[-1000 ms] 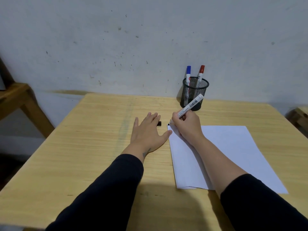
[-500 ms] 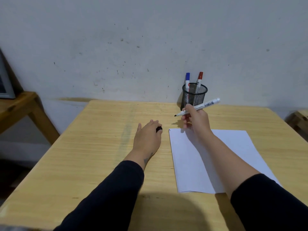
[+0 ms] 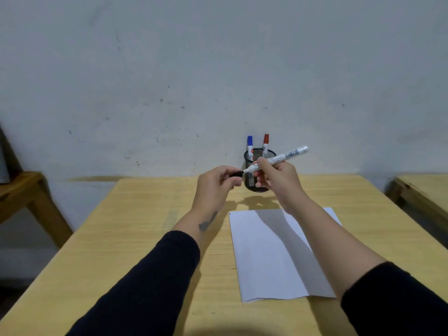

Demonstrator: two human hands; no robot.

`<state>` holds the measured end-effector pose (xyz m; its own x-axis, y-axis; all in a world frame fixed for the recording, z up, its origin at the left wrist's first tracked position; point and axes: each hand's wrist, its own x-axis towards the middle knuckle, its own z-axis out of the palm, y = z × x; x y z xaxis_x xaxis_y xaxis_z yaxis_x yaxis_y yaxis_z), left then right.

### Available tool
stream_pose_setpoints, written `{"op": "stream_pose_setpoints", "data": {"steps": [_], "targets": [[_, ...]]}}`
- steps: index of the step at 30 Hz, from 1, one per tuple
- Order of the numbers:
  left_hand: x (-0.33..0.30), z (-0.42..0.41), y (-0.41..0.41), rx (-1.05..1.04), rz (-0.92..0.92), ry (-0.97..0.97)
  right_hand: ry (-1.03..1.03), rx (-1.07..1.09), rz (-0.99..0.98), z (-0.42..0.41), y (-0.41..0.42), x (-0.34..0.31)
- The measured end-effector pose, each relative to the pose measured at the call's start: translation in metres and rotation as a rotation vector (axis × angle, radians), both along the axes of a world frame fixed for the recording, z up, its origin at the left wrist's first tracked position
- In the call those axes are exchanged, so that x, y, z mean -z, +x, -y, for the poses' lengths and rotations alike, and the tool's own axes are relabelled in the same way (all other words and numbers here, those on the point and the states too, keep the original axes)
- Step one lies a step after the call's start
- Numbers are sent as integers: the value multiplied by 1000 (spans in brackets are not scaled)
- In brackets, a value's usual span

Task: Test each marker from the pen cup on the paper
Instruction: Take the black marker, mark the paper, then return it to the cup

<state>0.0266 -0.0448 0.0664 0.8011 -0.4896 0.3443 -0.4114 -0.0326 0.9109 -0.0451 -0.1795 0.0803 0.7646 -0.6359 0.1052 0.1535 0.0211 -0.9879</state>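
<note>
My right hand (image 3: 276, 179) holds a white-barrelled marker (image 3: 284, 157) above the table, its tip pointing left. My left hand (image 3: 215, 187) pinches the black cap (image 3: 235, 174) right at that tip; whether cap and tip touch is unclear. Behind both hands, by the wall, stands the black mesh pen cup (image 3: 257, 184) with a blue-capped marker (image 3: 250, 145) and a red-capped marker (image 3: 265, 143) upright in it. The white paper (image 3: 271, 258) lies on the wooden table (image 3: 135, 238) below my right forearm, with a tiny dark mark at its far left corner.
A second wooden table (image 3: 424, 192) shows at the right edge. At the left edge stands a wooden bench or shelf (image 3: 21, 190). The grey wall runs directly behind the pen cup.
Both hands rose off the table. My left hand picked the black cap up from the tabletop and brought it to the marker's tip. My right hand lifted the marker away from the paper.
</note>
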Motion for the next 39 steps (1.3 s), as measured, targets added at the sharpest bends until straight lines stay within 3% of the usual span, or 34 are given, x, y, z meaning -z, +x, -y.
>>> {"op": "stream_pose_setpoints", "data": {"steps": [11, 23, 25, 27, 29, 32, 36, 39], "targets": [[-11, 11, -15, 46, -1, 19, 7, -57, 20, -2, -15, -7], [-13, 15, -25, -82, 175, 135, 1, -119, -74, -4, -15, -16], [-14, 14, -20, -105, 165, 170, -267, -54, -286, -2, -17, -19], [-18, 15, -14, -127, 165, 213, -694, 164, -491, 2, -20, -24], [-25, 17, -9, -124, 188, 248, -1046, 357, -497, 5, -24, -28], [-37, 27, -8, -88, 240, 279, -1384, 339, -425, 12, -19, -25], [-45, 43, -1, -81, 291, 264, -1338, 427, -329, 31, -2, -26], [-43, 54, 8, -93, 294, 305, -1108, 465, -234, 46, 10, -44]]}}
